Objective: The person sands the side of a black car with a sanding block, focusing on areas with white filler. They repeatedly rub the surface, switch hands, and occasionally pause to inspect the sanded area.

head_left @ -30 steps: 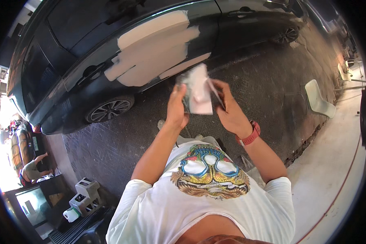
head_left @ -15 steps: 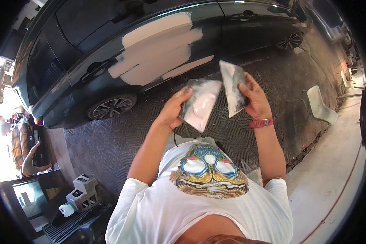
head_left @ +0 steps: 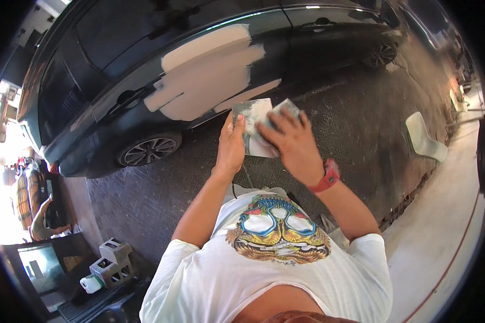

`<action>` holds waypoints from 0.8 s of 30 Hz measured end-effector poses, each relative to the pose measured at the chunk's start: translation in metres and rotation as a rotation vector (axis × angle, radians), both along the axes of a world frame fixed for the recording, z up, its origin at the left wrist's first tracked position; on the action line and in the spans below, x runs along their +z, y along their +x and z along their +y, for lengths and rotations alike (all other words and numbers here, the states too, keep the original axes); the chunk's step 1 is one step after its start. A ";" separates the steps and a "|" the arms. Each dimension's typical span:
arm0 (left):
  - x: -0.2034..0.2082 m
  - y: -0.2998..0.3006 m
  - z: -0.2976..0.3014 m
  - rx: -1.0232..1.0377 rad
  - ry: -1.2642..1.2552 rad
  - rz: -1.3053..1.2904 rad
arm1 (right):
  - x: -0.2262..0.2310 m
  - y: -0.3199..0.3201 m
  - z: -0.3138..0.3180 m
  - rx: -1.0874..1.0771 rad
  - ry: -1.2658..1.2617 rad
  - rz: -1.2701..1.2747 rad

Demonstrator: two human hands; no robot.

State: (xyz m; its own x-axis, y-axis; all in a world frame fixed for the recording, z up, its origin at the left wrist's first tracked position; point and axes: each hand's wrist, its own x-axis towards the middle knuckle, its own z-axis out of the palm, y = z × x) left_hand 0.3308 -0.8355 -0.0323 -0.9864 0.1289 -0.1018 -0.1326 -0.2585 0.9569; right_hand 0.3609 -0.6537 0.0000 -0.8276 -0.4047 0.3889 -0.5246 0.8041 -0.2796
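Note:
My left hand (head_left: 231,148) is closed round a flat, greyish filler spreader (head_left: 241,109) smeared with pale putty (head_left: 260,146). Fingers bent over a second flat spreader (head_left: 290,106), my right hand (head_left: 295,144) lies palm down across the first one. The two spreaders overlap in front of my chest; whether their faces touch is hidden by my right fingers, which are slightly blurred. Beyond my hands stands a dark car (head_left: 113,102), its side covered with broad beige patches of filler (head_left: 205,81).
The car's rear wheel (head_left: 152,151) is to the left of my hands, above dark textured flooring (head_left: 199,161). A pale plastic chair (head_left: 423,137) stands at the right. Concrete blocks (head_left: 115,261) and a white jug (head_left: 90,283) are at the lower left.
The two spreaders were apart, each tilted in its own hand. My right hand has moved left and turned palm down, bringing its spreader over the left one.

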 end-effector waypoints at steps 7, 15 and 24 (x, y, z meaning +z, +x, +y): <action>-0.042 -0.002 -0.017 0.559 0.366 -0.084 | 0.032 0.021 0.014 0.208 0.318 -0.109; -0.011 0.003 -0.014 0.107 0.490 -0.237 | -0.021 -0.001 0.009 -0.065 -0.280 -0.496; -0.028 -0.006 -0.022 0.223 -0.016 0.017 | 0.034 -0.013 0.004 -0.004 0.218 -0.027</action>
